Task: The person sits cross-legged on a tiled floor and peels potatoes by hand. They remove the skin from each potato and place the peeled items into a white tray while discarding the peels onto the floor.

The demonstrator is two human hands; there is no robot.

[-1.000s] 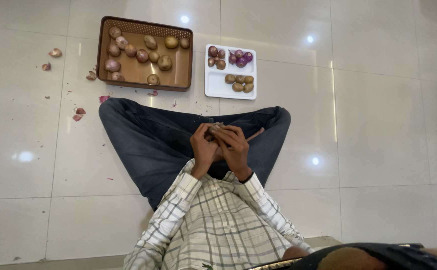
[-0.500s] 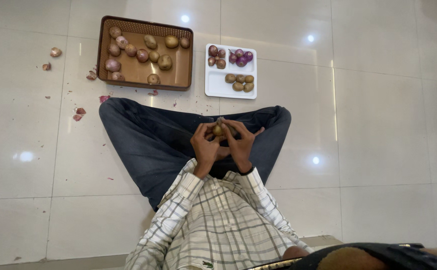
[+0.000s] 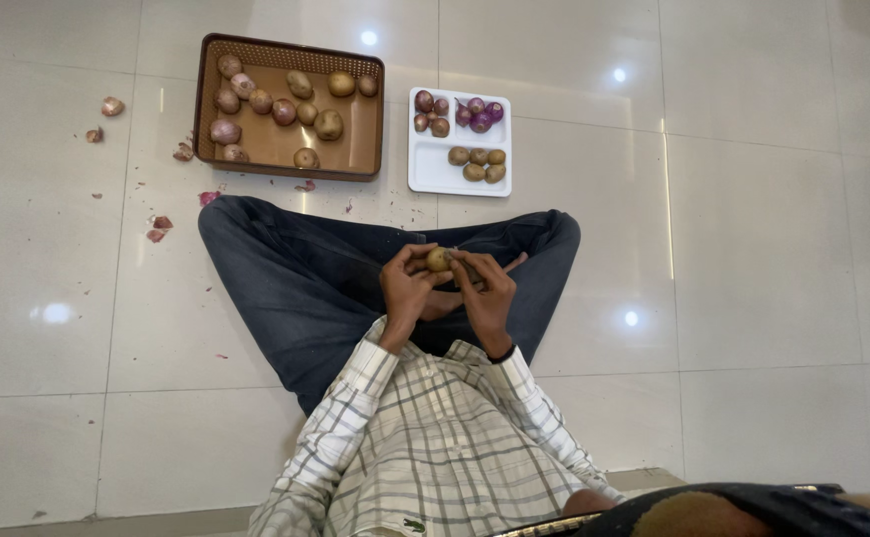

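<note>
I sit cross-legged on a tiled floor, both hands raised over my lap. My left hand [image 3: 407, 286] and my right hand [image 3: 484, 291] pinch a small brownish potato [image 3: 439, 260] between their fingertips. A thin brown handle [image 3: 511, 264] sticks out past my right hand; what tool it belongs to I cannot tell. Beyond my knees a brown basket tray [image 3: 367, 119] holds several potatoes and onions. Next to it a white divided tray [image 3: 425, 174] holds onions in its far compartments and small potatoes in a nearer one.
Onion skins and peel scraps [image 3: 159, 228] lie scattered on the floor left of my knee, with two larger bits [image 3: 111, 105] further out. My legs in dark jeans [image 3: 286, 268] spread across the middle. Glossy tiles surround everything.
My hands have turned the potato and opened around it: it was half covered by my fingers, and it now sits exposed at the fingertips. The trays have not moved.
</note>
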